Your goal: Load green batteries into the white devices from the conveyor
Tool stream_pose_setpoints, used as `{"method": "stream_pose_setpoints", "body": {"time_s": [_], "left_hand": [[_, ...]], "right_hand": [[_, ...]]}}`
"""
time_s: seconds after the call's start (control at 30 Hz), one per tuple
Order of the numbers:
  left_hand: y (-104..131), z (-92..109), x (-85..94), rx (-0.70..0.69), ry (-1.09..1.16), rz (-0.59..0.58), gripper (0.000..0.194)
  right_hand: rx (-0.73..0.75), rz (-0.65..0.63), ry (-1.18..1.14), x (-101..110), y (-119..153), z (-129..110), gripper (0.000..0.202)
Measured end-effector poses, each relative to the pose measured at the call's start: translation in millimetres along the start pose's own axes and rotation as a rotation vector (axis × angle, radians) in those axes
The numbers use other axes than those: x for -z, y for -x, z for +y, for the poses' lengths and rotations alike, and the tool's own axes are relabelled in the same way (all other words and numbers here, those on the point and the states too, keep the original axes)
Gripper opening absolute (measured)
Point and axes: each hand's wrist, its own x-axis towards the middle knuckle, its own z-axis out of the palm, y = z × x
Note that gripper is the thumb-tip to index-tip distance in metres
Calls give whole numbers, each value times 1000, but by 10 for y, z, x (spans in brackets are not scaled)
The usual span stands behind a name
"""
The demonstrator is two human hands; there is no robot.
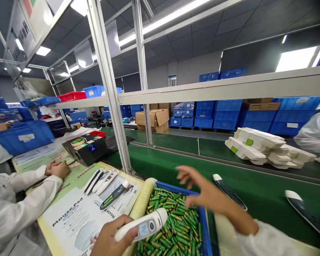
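My left hand (110,234) is closed around a white handheld thermometer (157,218) with a lit display and a round button. The thermometer is over the near left part of a blue bin (206,231) filled with green-and-gold batteries (180,220). My right hand (200,188) is raised at the bin's far right edge, fingers apart and holding nothing. To the left on the mat lies a thermometer with its battery bay uncovered (113,195), green batteries showing inside. Several more white thermometers (104,181) lie together behind it.
A green conveyor belt (176,167) runs beyond the bin, carrying dark-and-white thermometers (229,192) at the right. Folded white cartons (261,145) are stacked past it. A metal post (109,85) stands ahead. At left, a co-worker's clasped hands (57,169) rest near a black box (89,149).
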Motion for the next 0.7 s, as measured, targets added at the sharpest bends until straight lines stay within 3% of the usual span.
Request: {"method": "stream_pose_setpoints", "body": {"time_s": [0.03,0.07,0.13,0.2,0.27,0.37,0.43,0.53,0.57,0.7], "left_hand": [[-69,-4,-17,11,22,-61,67],[-119,-25,-41,26,59,-122,68],[-155,-117,-104,42,172,-181,68],[-130,-270,-158,14,284,-98,66],[-116,-472,-171,-32,294,83,67],[-252,-835,-106,-62,43,335,68],[-445,-1084,-38,-85,-232,421,69],[-728,-1406,34,-77,-573,462,69],[-790,-1490,44,-52,-635,456,69],[-885,-1711,63,-5,-700,411,68]], "right_hand": [[104,-116,50,-225,13,-275,105],[186,-199,139,-439,33,-500,102],[237,-305,346,-756,72,-765,67],[212,-299,424,-859,89,-800,49],[121,-159,343,-811,67,-687,47],[-164,163,227,-750,-22,-426,45],[-250,144,271,-759,-77,-258,44],[-171,-14,212,-602,-108,-27,46],[-155,19,110,-472,-109,55,45],[-240,363,-408,184,-111,474,58]]}}
